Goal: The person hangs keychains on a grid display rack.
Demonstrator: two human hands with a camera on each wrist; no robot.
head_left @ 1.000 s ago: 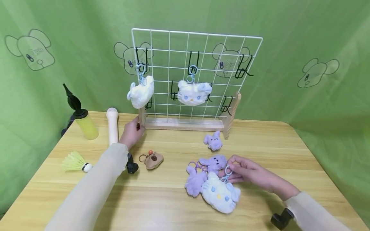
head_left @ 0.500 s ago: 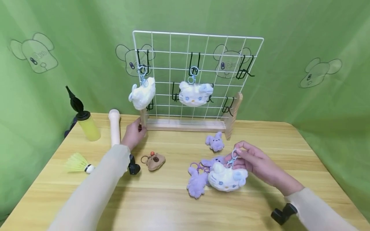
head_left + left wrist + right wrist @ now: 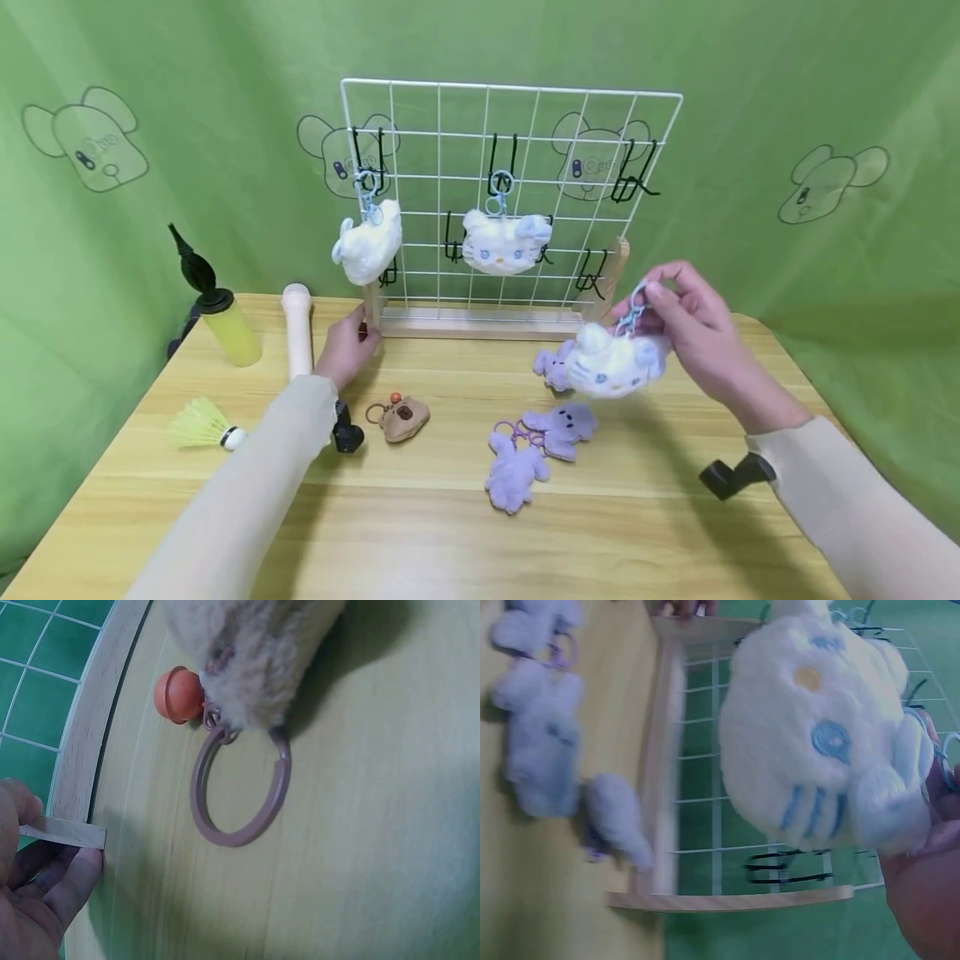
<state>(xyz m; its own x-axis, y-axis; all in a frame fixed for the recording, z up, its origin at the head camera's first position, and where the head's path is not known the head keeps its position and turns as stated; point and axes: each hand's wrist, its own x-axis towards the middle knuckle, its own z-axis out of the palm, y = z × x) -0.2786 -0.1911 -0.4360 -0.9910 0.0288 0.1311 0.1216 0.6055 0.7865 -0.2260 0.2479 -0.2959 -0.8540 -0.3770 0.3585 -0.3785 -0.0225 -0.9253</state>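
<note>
My right hand (image 3: 701, 333) pinches the blue ring of a white plush cat keychain (image 3: 615, 362), which hangs in the air before the rack's right foot. In the right wrist view the plush (image 3: 817, 735) fills much of the picture. With its thumb and fingers my left hand (image 3: 347, 348) grips the left wooden foot (image 3: 71, 831) of a white wire grid rack (image 3: 513, 90). Two more white cat keychains hang from its black hooks, one at left (image 3: 369, 243) and one in the middle (image 3: 504, 243). Other hooks, such as the upper right hook (image 3: 630, 179), hold nothing.
Purple plush keychains lie on the table: one near the rack (image 3: 551, 367), two nearer the front (image 3: 513, 475). A brown plush keychain (image 3: 405, 418) lies by the left forearm. At left are a shuttlecock (image 3: 202, 425), a yellow pump (image 3: 232, 329) and a white microphone-shaped object (image 3: 297, 329).
My right hand has lifted the white cat keychain off the purple plushes and carried it up, rightward and towards the rack. The left hand stays on the rack's foot.
</note>
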